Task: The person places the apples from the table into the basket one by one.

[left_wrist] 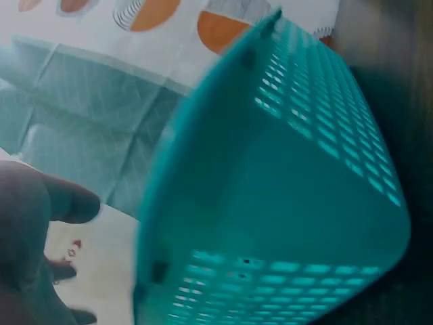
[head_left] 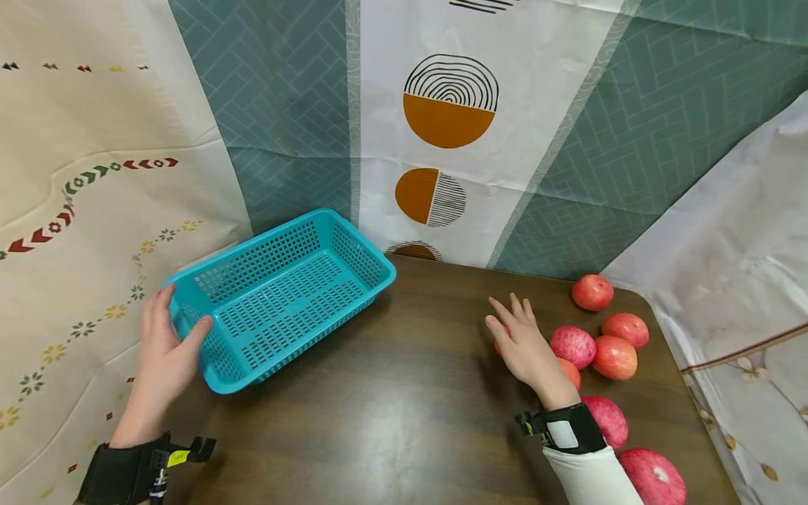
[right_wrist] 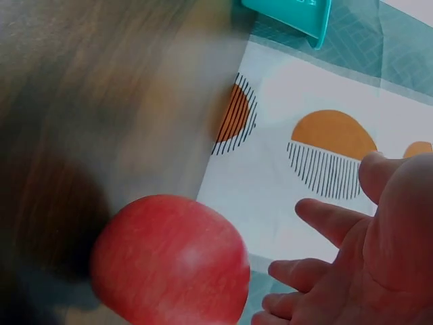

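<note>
Basket point(head_left: 287, 305), apple point(head_left: 498, 344) mostly hidden in head view

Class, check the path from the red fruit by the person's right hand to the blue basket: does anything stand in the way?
Nothing visible stands on the bare tabletop between the red fruit and the blue basket. Only the basket's raised rim would probably need clearing; the left hand is at the opposite end.
</note>
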`<state>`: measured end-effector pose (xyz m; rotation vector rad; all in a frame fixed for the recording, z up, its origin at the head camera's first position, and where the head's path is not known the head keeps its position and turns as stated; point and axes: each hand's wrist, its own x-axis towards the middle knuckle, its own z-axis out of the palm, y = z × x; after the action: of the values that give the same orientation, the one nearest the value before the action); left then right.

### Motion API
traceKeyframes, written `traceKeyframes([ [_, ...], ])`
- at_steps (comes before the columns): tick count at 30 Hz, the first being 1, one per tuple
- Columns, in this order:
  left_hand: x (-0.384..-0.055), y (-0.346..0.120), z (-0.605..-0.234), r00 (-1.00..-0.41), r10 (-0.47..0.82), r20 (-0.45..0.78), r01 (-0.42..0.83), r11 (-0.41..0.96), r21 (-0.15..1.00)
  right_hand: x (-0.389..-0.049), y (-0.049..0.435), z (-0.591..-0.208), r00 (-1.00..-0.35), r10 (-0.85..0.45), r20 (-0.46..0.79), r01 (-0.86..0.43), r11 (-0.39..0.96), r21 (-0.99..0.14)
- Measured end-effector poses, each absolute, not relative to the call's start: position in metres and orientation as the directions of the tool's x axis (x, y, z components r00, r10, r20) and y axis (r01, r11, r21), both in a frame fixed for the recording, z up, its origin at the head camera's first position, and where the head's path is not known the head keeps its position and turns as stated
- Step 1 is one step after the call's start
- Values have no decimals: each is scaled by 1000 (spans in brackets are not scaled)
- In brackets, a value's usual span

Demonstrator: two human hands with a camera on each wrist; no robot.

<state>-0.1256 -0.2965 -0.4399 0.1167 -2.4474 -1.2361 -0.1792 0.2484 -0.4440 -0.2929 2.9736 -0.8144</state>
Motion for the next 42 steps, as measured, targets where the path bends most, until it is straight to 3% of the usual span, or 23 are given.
traceKeyframes([
  [5,-132,-297,-454,-918,-352,183,-36,532,846,-177,250,-446,-981,-195,14,-177,857,-484],
  [12,-136,-289,-464,-905,-400,-141,-228,179,957,-174,256,-448,-982,-186,22,-177,883,-435],
  [17,-139,-284,-470,-890,-432,-143,-166,15,986,-173,256,-450,-982,-187,23,-179,888,-425],
  [25,-141,-281,-472,-898,-431,-93,-118,31,993,-171,261,-450,-982,-185,35,-182,884,-430],
  [33,-149,-276,-471,-907,-385,-169,-185,4,983,-168,265,-444,-983,-178,36,-175,878,-446],
  [42,-165,-271,-469,-963,-254,-89,-147,219,965,-166,268,-442,-986,-168,23,-161,885,-436],
])
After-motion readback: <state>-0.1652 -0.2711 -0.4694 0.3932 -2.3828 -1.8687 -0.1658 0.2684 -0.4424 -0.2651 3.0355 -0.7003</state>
